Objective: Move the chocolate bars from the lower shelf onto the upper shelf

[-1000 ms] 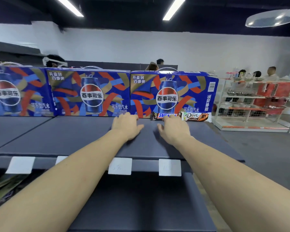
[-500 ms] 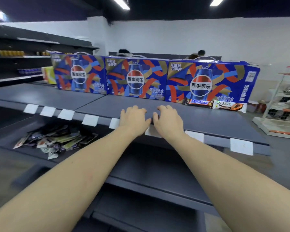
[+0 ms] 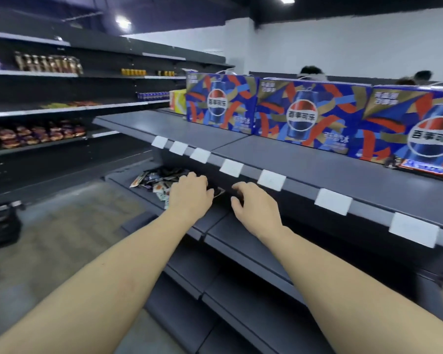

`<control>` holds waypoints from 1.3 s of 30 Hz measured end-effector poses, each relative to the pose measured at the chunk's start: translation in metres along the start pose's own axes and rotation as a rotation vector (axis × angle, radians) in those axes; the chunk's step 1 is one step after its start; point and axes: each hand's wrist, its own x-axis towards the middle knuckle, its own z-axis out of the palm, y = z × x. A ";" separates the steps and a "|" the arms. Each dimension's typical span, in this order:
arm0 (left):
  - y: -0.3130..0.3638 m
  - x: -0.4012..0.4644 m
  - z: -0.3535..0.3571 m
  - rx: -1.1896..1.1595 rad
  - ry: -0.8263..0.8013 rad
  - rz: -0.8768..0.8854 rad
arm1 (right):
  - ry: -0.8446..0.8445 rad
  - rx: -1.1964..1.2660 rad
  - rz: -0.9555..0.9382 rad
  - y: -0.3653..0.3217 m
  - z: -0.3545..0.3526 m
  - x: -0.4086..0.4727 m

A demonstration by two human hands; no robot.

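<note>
1. Left hand [image 3: 189, 194] palm down over the pile of chocolate bars [image 3: 157, 180] on the lower shelf [image 3: 216, 227]; fingers curled down onto the wrappers at the pile's right end; cannot tell whether pinching one, fingertips hidden behind the knuckles.
2. Right hand [image 3: 256, 205] just right of the left, also under the upper shelf [image 3: 292, 162]; fingers loosely bent & spread, thumb out to the left; nothing held; hovering over bare shelf, apart from the pile.
3. Pile lying loose & jumbled, mixed wrappers, towards the left end of the lower shelf; one dark wrapper corner [image 3: 219, 192] poking out between the two hands.
4. On the upper shelf, far right: Snickers bar [image 3: 420, 168] lying flat against the foot of a Pepsi carton [image 3: 417, 126]; partly cut by the frame edge.
5. Two more Pepsi cartons [image 3: 308, 114] in a row along the back of the upper shelf, touching side by side; yellow box [image 3: 177, 100] behind the leftmost.
6. White price-tag holders [image 3: 231, 167] along the upper shelf's front lip.
7. Wall shelving [image 3: 36, 108] at left w/ bottles, cans & snack packs; too blurred to name brands.
</note>
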 end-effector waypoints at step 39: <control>-0.224 0.212 0.278 -0.104 -0.497 -0.136 | -0.540 0.003 0.343 0.016 0.385 0.227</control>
